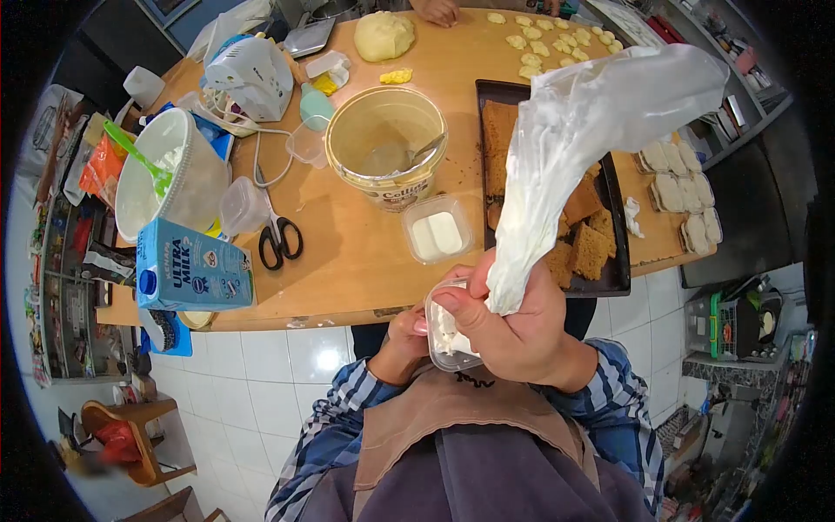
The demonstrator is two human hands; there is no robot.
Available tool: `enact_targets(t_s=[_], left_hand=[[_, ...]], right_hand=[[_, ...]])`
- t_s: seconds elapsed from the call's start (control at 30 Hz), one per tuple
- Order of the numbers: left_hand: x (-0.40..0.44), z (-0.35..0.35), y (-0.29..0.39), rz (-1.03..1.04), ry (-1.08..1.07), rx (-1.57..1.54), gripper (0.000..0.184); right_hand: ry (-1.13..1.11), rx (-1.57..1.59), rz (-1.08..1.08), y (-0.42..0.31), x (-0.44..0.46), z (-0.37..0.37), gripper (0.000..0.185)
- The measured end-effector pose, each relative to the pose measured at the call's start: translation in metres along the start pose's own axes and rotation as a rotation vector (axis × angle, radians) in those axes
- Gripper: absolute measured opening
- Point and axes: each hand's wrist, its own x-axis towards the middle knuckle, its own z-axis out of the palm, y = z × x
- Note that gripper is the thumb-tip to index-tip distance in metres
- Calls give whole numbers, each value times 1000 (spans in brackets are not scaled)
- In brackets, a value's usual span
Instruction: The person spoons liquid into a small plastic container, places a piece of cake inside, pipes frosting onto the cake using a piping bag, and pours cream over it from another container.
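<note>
My right hand (pixel 517 335) is wrapped round a clear piping bag (pixel 565 157) of white cream, its filled part pointing down and its loose top flaring up to the right. My left hand (pixel 407 335) grips a small clear plastic cup (pixel 448 335) at the table's front edge, with white cream inside. The bag's tip is hidden behind my right hand, over the cup. Just beyond stands a square plastic cup (pixel 437 233) with a white layer in it. A dark tray (pixel 619 261) of brown cake pieces (pixel 591 252) lies partly behind the bag.
On the wooden table (pixel 348 278) stand a large tub (pixel 383 143), a milk carton (pixel 193 265), a white bowl (pixel 174 196), scissors (pixel 280 239) and a mixer (pixel 252 78). Filled cups (pixel 687 191) are at right. Another person's hand (pixel 437 12) is near dough (pixel 384 36).
</note>
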Motion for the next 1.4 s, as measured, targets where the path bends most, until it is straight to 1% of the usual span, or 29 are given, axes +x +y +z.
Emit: enact_targets(t_s=[0.03,0.13,0.23,0.33,0.43,0.53,0.63,0.67,0.73,0.83,0.93,0.97,1.03,1.13,1.23,1.33,1.4], left_hand=[[0,0,0,1,-1,1,86],[1,-1,-1,-6,-4,2,86],[1,-2,0,-6,-5,4,87],[1,-5,-1,-6,-9,3,87],[2,-7,-1,-11,-18,-4,87],[2,-11,-2,-11,-26,-22,87],[4,-16,-4,-6,-69,-88,87],[4,-19,-5,-3,-93,-121,86],[2,-19,-5,11,-75,-88,84],[2,-18,-4,11,-59,-30,82],[2,-15,-3,-4,-33,11,81],[2,-14,-2,-6,-24,23,81],[2,-13,-2,-12,-10,42,81],[2,-11,-1,-19,6,69,80],[3,-10,-1,-23,23,111,80],[5,-9,-1,-22,35,154,79],[6,-8,-2,-14,51,178,79]], right_hand=[[5,21,-29,0,0,1,23],[-14,-160,-72,0,1,2,21],[15,-33,-67,-1,1,2,20],[-11,-139,-81,-5,3,4,20],[28,-131,-104,1,2,1,21],[-57,-95,93,-7,-1,-5,19],[-39,-259,-26,-3,-4,-8,19],[-40,-263,-39,-4,-4,-10,19],[-46,-268,-66,-5,-3,-13,20],[-41,-335,-52,-2,-4,-14,19],[-20,-208,6,-8,-3,-15,19],[-19,-230,-30,-5,-2,-15,19],[-12,-276,-104,4,1,-17,21],[23,-223,-100,4,1,-18,22],[40,-267,-66,-1,2,-16,24],[-13,-368,-69,-6,2,-20,26],[-82,-347,-2,-3,-1,-21,36]])
